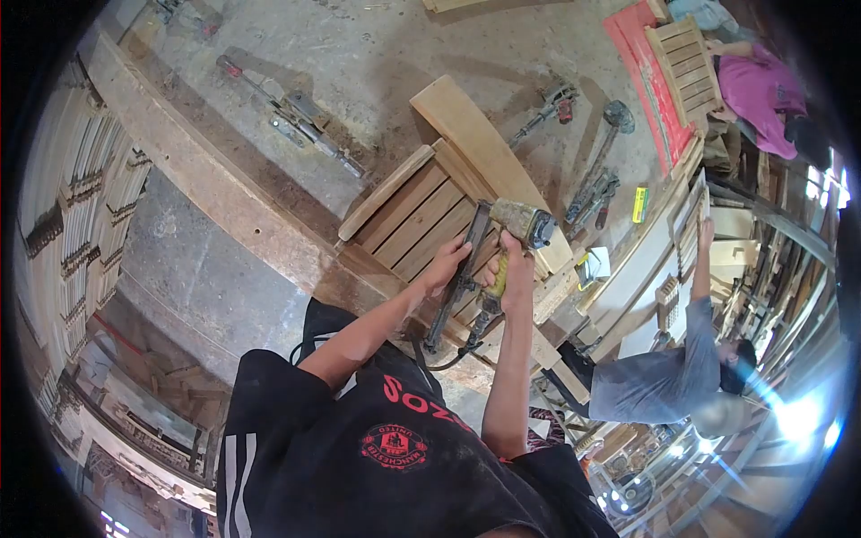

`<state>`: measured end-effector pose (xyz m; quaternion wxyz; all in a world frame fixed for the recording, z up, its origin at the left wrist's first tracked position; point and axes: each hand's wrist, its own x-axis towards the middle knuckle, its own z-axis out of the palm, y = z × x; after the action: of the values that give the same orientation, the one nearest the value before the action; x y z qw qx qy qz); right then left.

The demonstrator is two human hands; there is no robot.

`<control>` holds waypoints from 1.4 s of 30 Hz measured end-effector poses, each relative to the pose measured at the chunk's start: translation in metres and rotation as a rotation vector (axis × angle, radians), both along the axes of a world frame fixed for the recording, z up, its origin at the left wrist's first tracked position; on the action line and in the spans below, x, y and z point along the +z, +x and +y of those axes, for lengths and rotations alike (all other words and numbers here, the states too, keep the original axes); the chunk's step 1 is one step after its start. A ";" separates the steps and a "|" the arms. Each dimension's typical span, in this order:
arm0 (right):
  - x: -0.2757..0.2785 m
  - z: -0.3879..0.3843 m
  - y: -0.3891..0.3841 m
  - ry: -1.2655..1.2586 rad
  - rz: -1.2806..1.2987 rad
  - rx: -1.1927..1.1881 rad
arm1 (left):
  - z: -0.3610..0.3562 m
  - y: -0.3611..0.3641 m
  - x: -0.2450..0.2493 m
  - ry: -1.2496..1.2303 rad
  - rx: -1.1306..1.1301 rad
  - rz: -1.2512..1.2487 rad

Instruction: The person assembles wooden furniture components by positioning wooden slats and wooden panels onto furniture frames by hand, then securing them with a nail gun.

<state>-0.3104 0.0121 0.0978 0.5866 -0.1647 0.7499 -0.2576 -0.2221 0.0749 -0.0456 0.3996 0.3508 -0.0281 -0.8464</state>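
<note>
My right hand (513,276) is wrapped around the yellow-green grip of a pneumatic nail gun (516,218), with the gun's head pointing away from me. On its long dark magazine, my left hand (446,263) has its fingers closed at the side. A hose runs from the lower end of the handle. Beneath the gun lies a slatted wooden panel (421,229) in a frame, partly hidden by the tool and my hands. Along its far right side stands a wide smooth board (489,143).
Bar clamps (314,134) and other clamps (592,197) lie on the worktop (359,54). A yellow-green box (640,204) sits to the right. A thick wooden beam (215,197) edges the worktop. One person in grey (646,377) and another in pink (767,99) are at the right. Wood stacks (90,188) stand left.
</note>
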 end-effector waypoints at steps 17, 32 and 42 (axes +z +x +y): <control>0.017 0.011 -0.009 0.010 -0.084 -0.071 | -0.007 -0.005 0.003 -0.077 -0.118 -0.184; 0.075 0.162 -0.123 -0.429 -0.394 -0.853 | 0.036 0.075 0.051 -0.608 -1.130 -0.494; 0.037 0.272 -0.134 -0.594 -0.760 -1.165 | 0.069 -0.009 0.103 -0.038 -0.816 -0.072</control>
<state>-0.4447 0.2842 0.1344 0.5047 0.2071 0.3610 -0.7563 -0.2310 0.1438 0.0578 0.0361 0.3329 -0.1947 -0.9219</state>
